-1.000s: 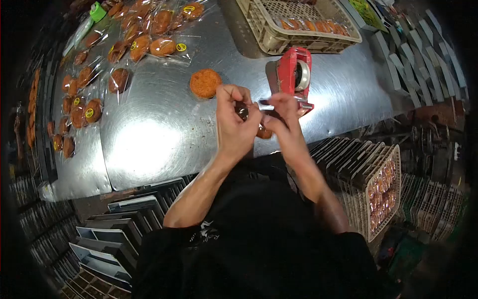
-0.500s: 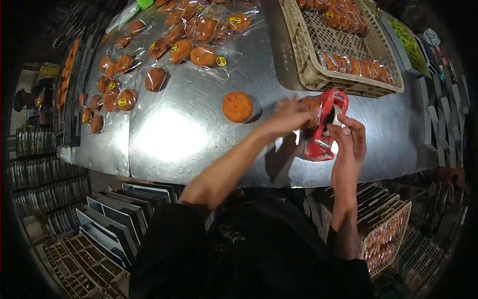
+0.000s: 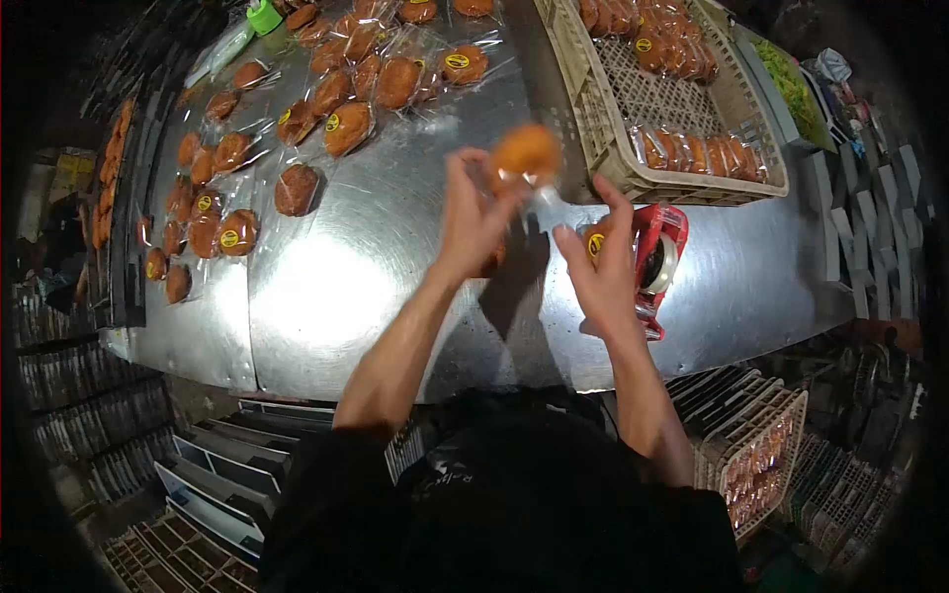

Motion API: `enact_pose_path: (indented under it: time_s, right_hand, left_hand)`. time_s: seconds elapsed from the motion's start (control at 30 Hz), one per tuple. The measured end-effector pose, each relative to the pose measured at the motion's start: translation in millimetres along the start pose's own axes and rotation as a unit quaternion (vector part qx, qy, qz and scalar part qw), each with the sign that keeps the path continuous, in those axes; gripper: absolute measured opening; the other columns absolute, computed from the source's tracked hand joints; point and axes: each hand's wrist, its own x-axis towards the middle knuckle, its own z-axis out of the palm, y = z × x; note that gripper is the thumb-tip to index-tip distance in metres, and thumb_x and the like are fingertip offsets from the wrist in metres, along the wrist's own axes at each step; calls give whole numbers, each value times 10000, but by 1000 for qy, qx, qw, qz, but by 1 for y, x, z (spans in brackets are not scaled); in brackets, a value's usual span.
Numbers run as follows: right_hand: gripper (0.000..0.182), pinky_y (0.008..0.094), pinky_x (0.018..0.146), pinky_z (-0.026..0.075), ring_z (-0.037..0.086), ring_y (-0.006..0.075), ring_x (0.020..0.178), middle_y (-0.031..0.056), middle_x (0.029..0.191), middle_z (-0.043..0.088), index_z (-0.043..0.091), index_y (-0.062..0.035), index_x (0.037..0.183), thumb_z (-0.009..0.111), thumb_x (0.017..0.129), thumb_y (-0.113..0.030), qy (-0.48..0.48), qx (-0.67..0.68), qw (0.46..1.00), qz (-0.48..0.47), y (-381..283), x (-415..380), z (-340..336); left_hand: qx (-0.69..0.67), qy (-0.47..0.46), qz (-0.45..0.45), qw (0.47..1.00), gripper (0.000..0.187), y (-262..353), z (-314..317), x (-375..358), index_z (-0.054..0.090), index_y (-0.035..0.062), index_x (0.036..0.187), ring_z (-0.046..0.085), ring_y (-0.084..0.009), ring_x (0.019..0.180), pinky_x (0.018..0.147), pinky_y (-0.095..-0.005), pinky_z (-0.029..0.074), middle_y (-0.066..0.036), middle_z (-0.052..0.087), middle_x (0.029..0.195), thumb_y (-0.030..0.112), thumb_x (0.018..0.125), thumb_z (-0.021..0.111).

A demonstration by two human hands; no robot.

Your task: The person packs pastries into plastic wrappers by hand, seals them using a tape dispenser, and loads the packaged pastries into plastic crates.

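My left hand (image 3: 473,222) is raised over the metal table, its fingers closed on a round orange-brown bun (image 3: 526,153), blurred by motion, with clear wrapper trailing below it. My right hand (image 3: 605,272) has thumb and forefinger spread, facing that wrapper without a visible grip on it. Just behind the right fingers lies a wrapped bun with a yellow sticker (image 3: 595,244), partly hidden. To the right of that hand stands a red tape dispenser (image 3: 667,222) with a pale roll. Another bun (image 3: 494,261) shows partly behind my left wrist.
Several wrapped buns (image 3: 348,128) lie across the upper left of the metal table (image 3: 415,198). A beige plastic crate (image 3: 692,183) with rows of packed buns stands at the upper right. A green tape roll (image 3: 264,17) sits at the far edge. Crates and trays stand below the front edge.
My left hand has left the dispenser and moved left, now holding a bun in the air. A wrapped bun has left the near end of the pile. My right hand has come off the dispenser.
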Motion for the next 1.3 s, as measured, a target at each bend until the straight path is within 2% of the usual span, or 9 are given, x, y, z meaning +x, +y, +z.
enact_pose_path:
  time_s: [0.07,0.2,0.5,0.73,0.97,1.0,1.07,1.13,1.3]
  right_hand:
    - [582,380,1034,360,447,276,1227,179,1269,475,368,48,1336,649,897,-211,32,75,997,-17,2,0,7]
    - [464,360,1034,363,472,240,1192,173,1267,469,383,30,1279,611,942,-191,23,246,968,-43,-9,-37,8]
    - [50,332,825,488,604,190,936,150,1002,621,546,-1,955,549,942,-50,136,36,942,-304,-59,-87,-89]
    - [126,322,840,498,616,170,885,132,974,621,448,-15,1024,491,999,-131,72,369,913,-156,-77,-107,-76]
    - [166,450,783,574,679,283,804,198,886,650,371,-76,1069,394,1040,-238,48,476,876,-67,-88,-123,-49]
    - [183,413,800,562,678,272,779,206,888,657,379,-81,1059,392,1042,-262,49,450,889,-67,-88,-122,-44]
    - [183,383,802,550,671,256,799,200,909,659,396,-74,1034,414,1037,-257,36,441,893,-84,-92,-121,-37]
    - [157,329,802,517,632,210,882,181,1030,651,498,-28,1015,520,998,-183,70,374,914,-139,-91,-120,-28]
    - [408,386,945,481,589,342,1135,200,1248,595,531,24,1295,621,925,-123,139,-95,909,-380,-91,-114,-10]
  left_hand:
    - [-205,-135,-141,959,433,64,-1,-31,407,8,1239,511,-137,1032,898,-293,416,-87,544,1083,259,951,611]
    - [-185,92,-186,961,208,70,15,-76,537,25,1121,522,-131,1011,874,-280,426,-68,592,1065,197,1009,502]
    - [-38,55,237,969,66,167,10,-108,559,39,886,590,-299,998,1021,-477,379,-128,663,996,73,889,616]
    - [-344,77,-76,933,191,186,14,-124,477,35,912,581,-107,700,648,-225,471,-65,595,781,190,1023,469]
    - [-147,14,-152,977,132,180,-18,-138,491,36,988,497,-90,714,649,-255,443,-36,526,820,167,1006,493]
    - [-114,164,113,973,174,166,-8,-139,507,1,1092,538,-162,936,835,-324,448,-104,550,977,121,968,531]
    - [12,144,245,959,331,163,-19,-155,500,-38,1218,524,-235,1128,940,-356,415,-191,543,1173,47,906,572]
    - [-82,-8,48,995,241,183,-28,-167,591,-34,1107,640,-164,863,762,-277,503,-156,643,1066,105,912,626]
    - [-356,69,-167,917,164,165,-38,-151,617,-15,1018,633,-85,770,682,-254,528,-56,693,814,136,958,599]
